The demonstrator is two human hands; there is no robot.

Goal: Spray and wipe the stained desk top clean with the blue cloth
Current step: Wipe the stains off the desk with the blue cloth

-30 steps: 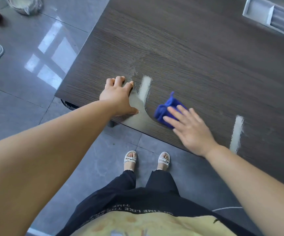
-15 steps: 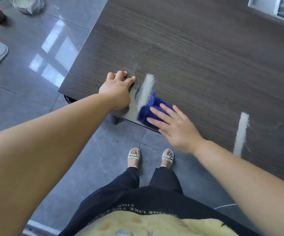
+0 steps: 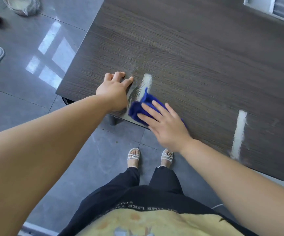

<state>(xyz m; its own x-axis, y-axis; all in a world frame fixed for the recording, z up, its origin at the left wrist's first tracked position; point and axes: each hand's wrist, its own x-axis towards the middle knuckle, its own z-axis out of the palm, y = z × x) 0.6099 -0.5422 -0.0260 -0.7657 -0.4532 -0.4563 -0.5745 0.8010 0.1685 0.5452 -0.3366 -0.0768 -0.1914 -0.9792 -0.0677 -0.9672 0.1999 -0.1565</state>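
Mid-wipe, by the look of it, and far from finished. Spraying judged done at least at this spot: wet sheen (image 3: 131, 97) on the desk (image 3: 197, 48) by its near edge, centre of the frame, between the two hands. No spray bottle in view. Just above the cloth (image 3: 137, 108), a white smear (image 3: 147, 80) curving upward and thinning into faint swirls, part rubbed out, part intact. Well apart to the right, a second white streak (image 3: 239, 133) running straight down toward the desk edge at lower right, untouched. A faint pale haze higher up the wood grain, above the smear. Upper part of the desk dark, with no marks visible. As an estimate: one patch in hand, one whole streak left, then a pass over the haze.

Cloth blue and bunched, lying on the desk at the near edge, centre of the frame, one corner poking up toward the smear.

Right hand (image 3: 165, 128) laid palm down on the cloth, fingers (image 3: 147, 117) straight and spread, pointing to the upper left; pressing, not clutching. Forearm entering from the lower right. Slightly blurred.

Left hand (image 3: 114, 90) just left of the cloth and apart from it, heel at the desk edge, fingers (image 3: 119, 76) loosely bent with tips planted on the wood, grasping nothing. Likely there to brace the body. Forearm entering from the lower left.
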